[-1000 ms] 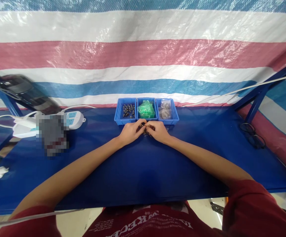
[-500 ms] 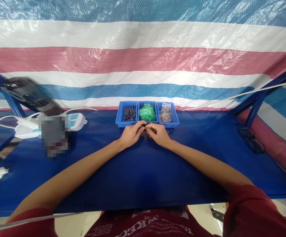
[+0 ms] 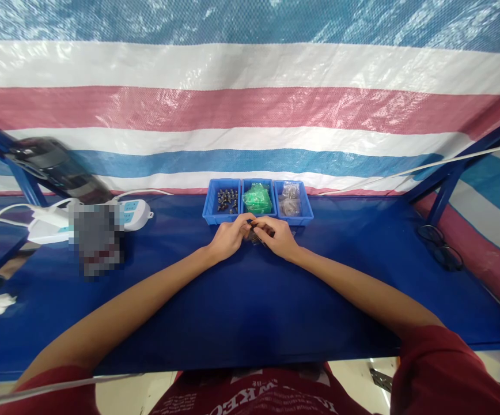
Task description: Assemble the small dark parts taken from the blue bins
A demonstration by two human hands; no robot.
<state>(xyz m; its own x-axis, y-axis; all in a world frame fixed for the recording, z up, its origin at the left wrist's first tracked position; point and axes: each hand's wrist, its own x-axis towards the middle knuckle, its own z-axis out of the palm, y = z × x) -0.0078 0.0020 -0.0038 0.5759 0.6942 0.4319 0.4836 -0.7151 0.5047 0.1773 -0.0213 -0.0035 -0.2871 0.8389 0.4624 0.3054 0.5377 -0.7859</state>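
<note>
My left hand (image 3: 227, 238) and my right hand (image 3: 281, 238) meet just in front of three small blue bins, fingertips closed together. Between them shows a small dark part (image 3: 252, 225), too small and covered to name. Something brownish and see-through (image 3: 256, 238) lies below the fingertips, partly hidden by the right hand. The left bin (image 3: 208, 203) holds several small dark-and-metal parts (image 3: 227, 199). Green pieces in a clear bag (image 3: 257, 199) fill the middle bin. In the right bin (image 3: 307, 208) sit clear bags (image 3: 290, 202) with greyish contents.
On the blue table (image 3: 250, 311), a white power strip (image 3: 135, 214) and a blurred-out dark object (image 3: 98, 239) lie at left. A dark bottle-like thing (image 3: 62, 170) leans behind them. Glasses (image 3: 442, 248) rest at right, by the blue frame post (image 3: 444, 193). A striped sheet (image 3: 250, 109) hangs behind.
The fingers have shifted slightly around the small part, the left fingertips drawing in a little. The bins have kept their place on the table.
</note>
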